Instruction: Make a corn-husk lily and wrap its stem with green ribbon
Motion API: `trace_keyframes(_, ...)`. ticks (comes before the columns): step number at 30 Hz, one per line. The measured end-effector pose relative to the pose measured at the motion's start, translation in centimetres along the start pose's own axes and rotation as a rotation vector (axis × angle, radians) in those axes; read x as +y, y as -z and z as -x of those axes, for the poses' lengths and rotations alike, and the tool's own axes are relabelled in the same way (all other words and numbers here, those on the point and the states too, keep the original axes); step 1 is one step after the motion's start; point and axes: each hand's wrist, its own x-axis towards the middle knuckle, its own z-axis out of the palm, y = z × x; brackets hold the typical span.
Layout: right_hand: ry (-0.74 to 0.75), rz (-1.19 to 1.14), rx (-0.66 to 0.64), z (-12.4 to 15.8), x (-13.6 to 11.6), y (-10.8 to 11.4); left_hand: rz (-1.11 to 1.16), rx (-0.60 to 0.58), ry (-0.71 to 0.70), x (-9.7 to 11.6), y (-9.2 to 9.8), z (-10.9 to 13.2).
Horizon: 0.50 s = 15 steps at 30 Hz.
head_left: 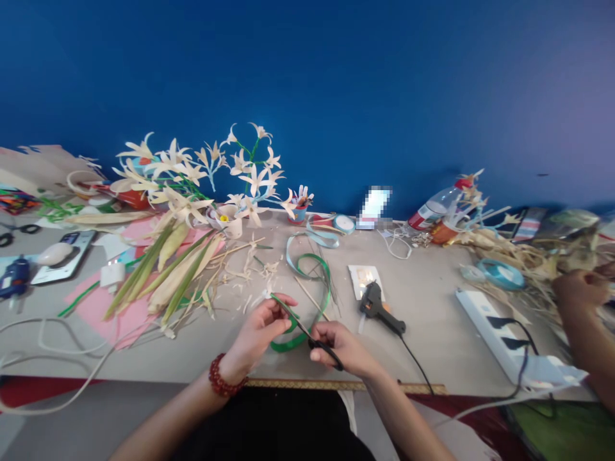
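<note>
My right hand (339, 346) grips a pair of scissors (325, 355) with black handles. Their blades point up and left toward my left hand (269, 320). That hand, with a red bead bracelet (221, 376) at its wrist, pinches the end of a green ribbon (291, 344). The ribbon meets the scissor blades, but whether they cut into it I cannot tell. Its rest curls over the table in a loop behind my hands. A small whitish bit shows at my left fingertips, too small to name.
A glue gun (377, 307) lies right of my hands, its cord running off the front edge. Corn husks (166, 275) and husk flowers (254, 179) fill the left. Further right are a power strip (494, 339), a bottle (435, 208) and another person's hand (581, 294).
</note>
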Motion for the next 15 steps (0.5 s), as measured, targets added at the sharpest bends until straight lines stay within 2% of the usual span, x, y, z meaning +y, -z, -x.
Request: trace_keyframes(15,0.002,-0.004,-0.023,-0.57,0.33,0.09,-0.075,-0.059,0.03,0.36,0.12,-0.2)
